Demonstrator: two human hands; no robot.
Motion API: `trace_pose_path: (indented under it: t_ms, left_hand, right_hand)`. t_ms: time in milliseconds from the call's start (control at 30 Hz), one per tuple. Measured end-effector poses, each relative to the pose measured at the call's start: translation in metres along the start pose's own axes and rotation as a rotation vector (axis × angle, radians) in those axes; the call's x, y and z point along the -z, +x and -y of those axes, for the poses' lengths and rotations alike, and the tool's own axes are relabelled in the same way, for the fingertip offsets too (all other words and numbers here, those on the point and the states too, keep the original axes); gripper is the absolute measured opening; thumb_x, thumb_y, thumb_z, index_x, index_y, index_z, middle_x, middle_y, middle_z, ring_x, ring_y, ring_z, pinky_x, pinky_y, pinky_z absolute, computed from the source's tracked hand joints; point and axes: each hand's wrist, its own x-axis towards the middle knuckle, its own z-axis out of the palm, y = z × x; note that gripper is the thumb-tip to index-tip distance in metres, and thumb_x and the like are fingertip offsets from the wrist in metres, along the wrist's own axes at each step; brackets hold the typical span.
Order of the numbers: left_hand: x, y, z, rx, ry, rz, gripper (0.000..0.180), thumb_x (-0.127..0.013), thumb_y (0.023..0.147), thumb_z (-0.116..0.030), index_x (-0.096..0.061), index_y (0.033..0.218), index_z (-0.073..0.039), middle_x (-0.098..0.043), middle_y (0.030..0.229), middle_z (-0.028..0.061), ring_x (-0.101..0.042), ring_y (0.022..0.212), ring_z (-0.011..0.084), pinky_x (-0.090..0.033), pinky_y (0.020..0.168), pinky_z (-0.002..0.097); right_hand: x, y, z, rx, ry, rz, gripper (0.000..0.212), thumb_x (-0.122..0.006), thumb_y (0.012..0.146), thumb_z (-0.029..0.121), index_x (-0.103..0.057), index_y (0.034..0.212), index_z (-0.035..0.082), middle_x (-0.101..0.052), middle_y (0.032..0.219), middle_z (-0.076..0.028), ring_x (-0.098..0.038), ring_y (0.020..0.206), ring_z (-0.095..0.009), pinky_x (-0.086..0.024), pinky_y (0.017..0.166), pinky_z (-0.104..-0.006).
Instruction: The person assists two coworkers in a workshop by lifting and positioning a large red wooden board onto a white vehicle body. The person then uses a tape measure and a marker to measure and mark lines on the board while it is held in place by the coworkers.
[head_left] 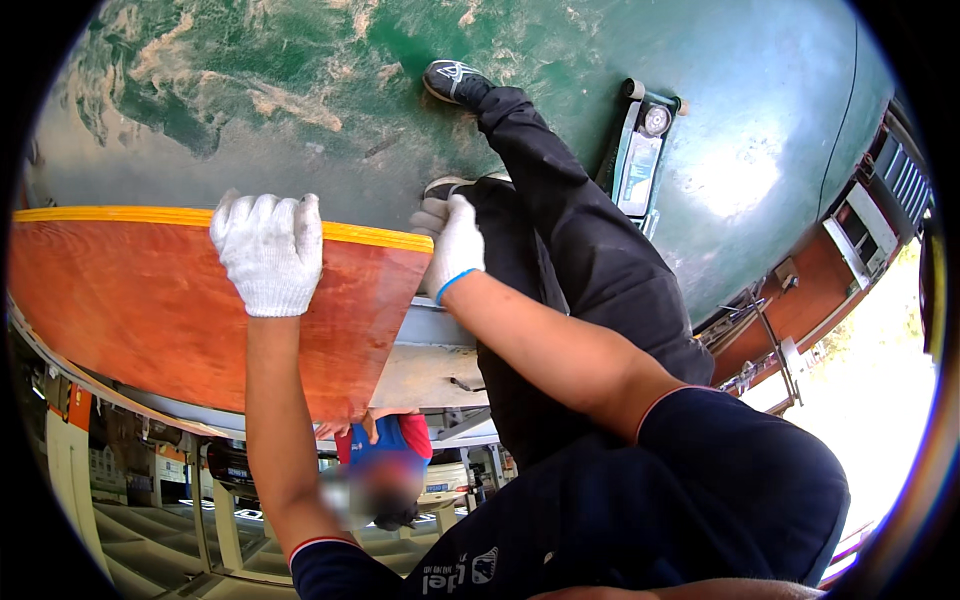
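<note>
A wide red-brown wooden board with a yellow edge stretches from the left rim of the view to just in front of me. My left hand, in a white knit glove, is closed over its yellow edge. At the board's right corner is my right hand, gloved the same way with a blue cuff. Its fingers are curled at the corner, and the board partly hides the thumb side. Below the board, a co-worker in a blue and red shirt has bare hands at its opposite edge.
My legs in dark trousers stand beside the board on a green floor with dusty patches. A green wheeled floor jack lies to their right. Another red-brown panel and metal parts stand farther right. Pale metal framing lies under the board.
</note>
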Motion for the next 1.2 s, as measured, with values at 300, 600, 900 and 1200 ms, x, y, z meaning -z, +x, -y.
trace_pose_path:
  t_ms: [300, 600, 900, 1200]
  left_hand:
    - [0.000, -0.004, 0.007, 0.035, -0.075, 0.025, 0.011, -0.066, 0.087, -0.021, -0.069, 0.084, -0.011, -0.066, 0.084, 0.0066, -0.060, 0.091, 0.0274, -0.040, 0.101, 0.0500]
    - [-0.001, -0.029, 0.028, -0.065, -0.312, -0.165, 0.019, -0.069, 0.086, -0.018, -0.065, 0.104, -0.013, -0.065, 0.111, 0.0072, -0.058, 0.114, 0.0340, -0.031, 0.108, 0.0587]
    - [0.000, -0.035, 0.034, -0.020, -0.316, -0.222, 0.017, -0.069, 0.082, -0.016, -0.064, 0.098, -0.013, -0.064, 0.104, 0.0062, -0.059, 0.113, 0.0321, -0.033, 0.109, 0.0555]
    - [-0.007, -0.036, 0.033, 0.017, -0.318, -0.290, 0.019, -0.066, 0.084, -0.029, -0.064, 0.091, -0.012, -0.065, 0.105, 0.0067, -0.057, 0.117, 0.0316, -0.033, 0.112, 0.0537]
  right_hand:
    - [-0.019, 0.001, 0.008, 0.077, -0.242, 0.086, 0.033, -0.042, 0.102, 0.034, -0.059, 0.096, 0.006, -0.061, 0.083, -0.006, -0.052, 0.066, -0.014, -0.045, 0.061, -0.0274]
    - [-0.022, -0.090, 0.055, 1.167, -1.664, 0.836, 0.042, -0.058, 0.095, 0.023, -0.058, 0.130, 0.001, -0.058, 0.130, -0.022, -0.055, 0.116, -0.041, -0.044, 0.102, -0.0442]
    - [-0.032, -0.083, 0.052, 1.143, -1.693, 0.962, 0.041, -0.063, 0.090, 0.014, -0.058, 0.129, -0.001, -0.061, 0.125, -0.023, -0.058, 0.113, -0.039, -0.047, 0.099, -0.0424]
    - [-0.059, -0.094, 0.036, 1.064, -1.766, 0.960, 0.050, -0.063, 0.091, 0.017, -0.052, 0.137, 0.000, -0.057, 0.131, -0.023, -0.057, 0.120, -0.037, -0.045, 0.103, -0.0395]
